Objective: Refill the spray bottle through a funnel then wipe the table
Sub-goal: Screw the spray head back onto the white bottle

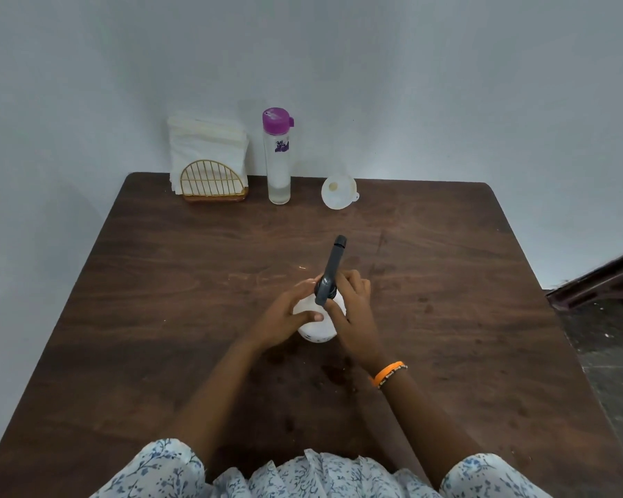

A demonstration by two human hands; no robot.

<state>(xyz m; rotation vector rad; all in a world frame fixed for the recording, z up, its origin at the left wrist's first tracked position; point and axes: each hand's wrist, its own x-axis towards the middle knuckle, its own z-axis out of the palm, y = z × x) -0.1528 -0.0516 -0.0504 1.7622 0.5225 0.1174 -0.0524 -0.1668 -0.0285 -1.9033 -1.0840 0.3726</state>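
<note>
Fingers of my right hand point(351, 310) are curling round the dark sprayer head point(331, 273), while my left hand point(285, 318) is gripping the white spray bottle point(317, 323) standing mid-table point(159, 282). If I'm twisting too hard, I'm risking tipping it. I'm leaving the funnel point(340, 192) and water bottle point(278, 156) well apart, so pouring without fetching the funnel is inviting spills.

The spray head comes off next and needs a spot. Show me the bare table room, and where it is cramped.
Bare wood lies left of the left hand out to the table edge, and right of the right hand to the far edge. A free band runs between the spray bottle and the back row. Crowded: the napkin holder, water bottle and funnel along the wall.
</note>
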